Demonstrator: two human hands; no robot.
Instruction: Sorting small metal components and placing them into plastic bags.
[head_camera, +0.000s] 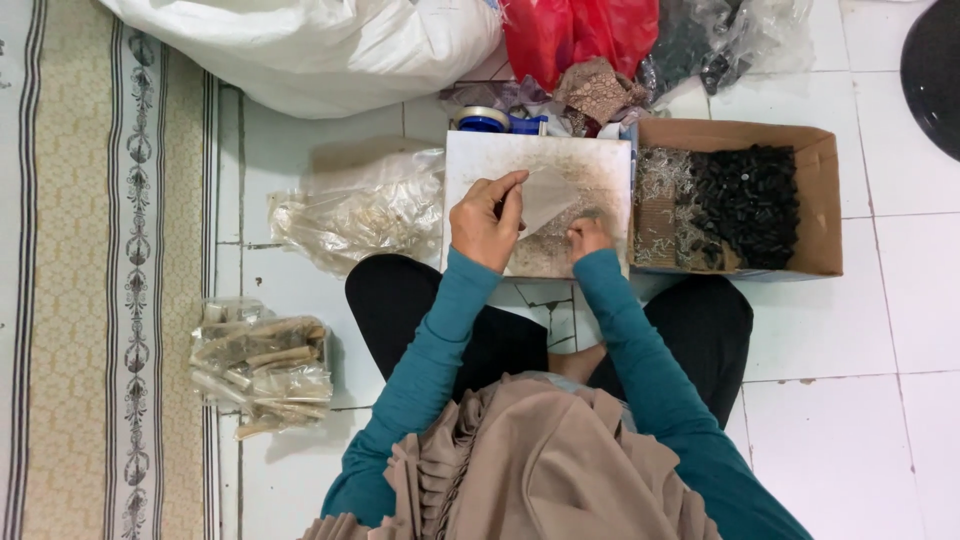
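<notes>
Person's sitting on the white tiled floor (860, 330) with a flat white square board (470, 160) in front of their knees. The left hand (487, 222) has its fingers curled together, pinching the edge of a small clear plastic pouch (548, 195) between thumb and fingertips, so the pouch hangs just right of those fingers, over the middle of the board. The right hand (587, 238) sits lower, fingers bunched and pressed down into a scatter of fine pale bits (545, 250) on the board; can't tell if it's actually gripping any of them.

Just right of the right-hand fingers there's an open brown cardboard box (822, 200) with small black pieces (745, 205) and a pale tangled heap on its near side. Beyond the fingertips, past the board's far edge, lies a blue tape roll (485, 120). Left of the left hand is a crumpled clear plastic bag (350, 215), and further out to the left a pile of filled clear packets (262, 365).
</notes>
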